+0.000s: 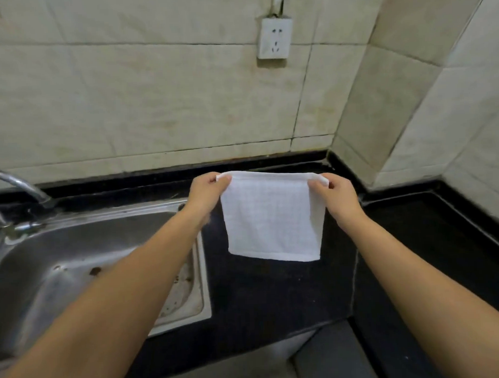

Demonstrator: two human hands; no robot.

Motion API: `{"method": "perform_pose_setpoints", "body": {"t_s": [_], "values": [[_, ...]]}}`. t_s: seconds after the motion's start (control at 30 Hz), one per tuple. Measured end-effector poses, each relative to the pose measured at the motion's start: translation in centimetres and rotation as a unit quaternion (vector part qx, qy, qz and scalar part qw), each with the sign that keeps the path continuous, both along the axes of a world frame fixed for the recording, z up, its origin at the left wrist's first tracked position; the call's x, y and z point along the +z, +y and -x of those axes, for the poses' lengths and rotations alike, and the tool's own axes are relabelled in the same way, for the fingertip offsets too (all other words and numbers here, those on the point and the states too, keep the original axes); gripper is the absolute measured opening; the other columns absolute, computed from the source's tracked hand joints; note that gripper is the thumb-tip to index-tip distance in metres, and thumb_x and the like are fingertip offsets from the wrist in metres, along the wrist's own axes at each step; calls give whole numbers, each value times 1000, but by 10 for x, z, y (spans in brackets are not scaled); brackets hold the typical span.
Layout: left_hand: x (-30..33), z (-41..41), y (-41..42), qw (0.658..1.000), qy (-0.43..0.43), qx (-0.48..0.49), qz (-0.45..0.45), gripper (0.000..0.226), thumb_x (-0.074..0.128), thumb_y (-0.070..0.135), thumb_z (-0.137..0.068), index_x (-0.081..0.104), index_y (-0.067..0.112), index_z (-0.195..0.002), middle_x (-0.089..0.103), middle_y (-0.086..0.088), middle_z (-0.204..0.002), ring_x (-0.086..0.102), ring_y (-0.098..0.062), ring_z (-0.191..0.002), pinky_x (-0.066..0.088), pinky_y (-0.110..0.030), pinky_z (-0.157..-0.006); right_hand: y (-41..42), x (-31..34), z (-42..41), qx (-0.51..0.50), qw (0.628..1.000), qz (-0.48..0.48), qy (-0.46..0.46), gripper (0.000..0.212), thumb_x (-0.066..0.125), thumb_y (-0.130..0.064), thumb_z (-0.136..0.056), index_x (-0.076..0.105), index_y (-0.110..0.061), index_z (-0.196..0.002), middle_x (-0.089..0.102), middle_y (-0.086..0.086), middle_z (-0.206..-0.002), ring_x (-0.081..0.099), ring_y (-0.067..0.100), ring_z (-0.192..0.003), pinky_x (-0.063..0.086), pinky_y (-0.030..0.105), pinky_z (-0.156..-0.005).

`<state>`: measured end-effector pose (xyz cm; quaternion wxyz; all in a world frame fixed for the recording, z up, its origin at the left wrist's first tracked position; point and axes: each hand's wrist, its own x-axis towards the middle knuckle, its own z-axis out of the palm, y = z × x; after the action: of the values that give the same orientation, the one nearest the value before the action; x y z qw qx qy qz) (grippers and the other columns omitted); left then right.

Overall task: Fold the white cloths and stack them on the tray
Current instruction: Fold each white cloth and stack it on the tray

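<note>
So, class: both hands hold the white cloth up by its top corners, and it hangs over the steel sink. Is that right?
Not quite. In the head view the white cloth, held by the left hand and right hand, hangs over the black counter, right of the sink.

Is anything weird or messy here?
A bit. The sink has brown, rusty-looking spots on its bottom and grime around the drain. The wall socket looks dirty and hangs slightly crooked. The white cloth itself looks clean, pinched at its top corners by the left hand and right hand.
</note>
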<state>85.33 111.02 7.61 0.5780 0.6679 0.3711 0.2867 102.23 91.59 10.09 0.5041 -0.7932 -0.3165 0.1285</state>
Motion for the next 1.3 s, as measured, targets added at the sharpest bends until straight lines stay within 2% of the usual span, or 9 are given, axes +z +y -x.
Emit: {"method": "perform_pose_setpoints", "body": {"t_s": [0.17,0.27,0.37,0.47,0.6,0.83,0.97,1.1,1.3], "values": [[-9,-59,-30,995,-62,1,78,17,57,22,-92,68,10,-89,69,-12,-95,65,-24,-90,53,-40,-86,-30,-5,-70,14,997,-36,63,12,57,-22,-93,67,-17,-97,67,2,-92,60,14,-85,48,30,-74],[-28,-62,-54,992,-56,-40,109,14,54,16,-94,67,10,-93,67,-11,-95,65,-18,-84,55,-33,-81,-53,-30,-91,33,996,-22,76,11,60,-18,-91,68,-19,-83,66,3,-77,59,5,-72,46,31,-72],[-63,-50,-75,989,10,-67,135,15,55,15,-94,67,10,-88,66,-8,-87,63,-15,-78,56,-27,-73,-83,-68,-89,44,992,31,111,17,60,-16,-91,66,-18,-76,59,1,-68,53,3,-62,42,27,-64],[-102,-31,-98,973,116,-110,164,15,56,16,-93,66,7,-86,65,-7,-85,61,-17,-80,54,-31,-79,-116,-117,-79,71,978,102,169,19,59,-20,-92,68,-3,-89,61,28,-81,56,29,-70,47,41,-69],[-143,-22,-118,952,209,-132,180,16,59,16,-92,64,7,-79,62,-6,-76,58,-16,-72,53,-34,-75,-140,-160,-67,87,948,165,256,13,58,-14,-92,68,-8,-86,67,8,-78,61,20,-74,52,29,-66],[-155,-68,-92,951,302,-58,-47,34,58,28,-90,44,14,-62,43,0,-62,40,-13,-59,31,-29,-56,-89,-174,-99,6,966,243,89,15,57,-23,-92,63,-10,-92,60,9,-89,57,21,-81,44,33,-71],[-166,-86,-85,914,366,-67,-164,21,50,33,-94,56,18,-81,55,-1,-85,54,-18,-83,45,-32,-76,-65,-184,-103,-22,948,318,-12,20,52,-24,-93,62,-12,-106,55,10,-114,55,27,-100,46,37,-87],[-182,-86,-90,891,388,-41,-234,22,54,36,-92,54,17,-103,55,-2,-106,51,-18,-100,40,-33,-91,-53,-187,-93,-28,905,399,-144,33,51,-20,-89,51,-17,-122,47,10,-127,43,29,-118,34,41,-98],[-182,-57,-106,892,380,-13,-245,51,61,48,-83,49,14,-120,52,-4,-115,49,-21,-107,35,-34,-91,13,-170,-68,182,891,376,-180,43,50,-22,-93,44,-22,-136,46,4,-136,41,24,-126,32,39,-104]]}}
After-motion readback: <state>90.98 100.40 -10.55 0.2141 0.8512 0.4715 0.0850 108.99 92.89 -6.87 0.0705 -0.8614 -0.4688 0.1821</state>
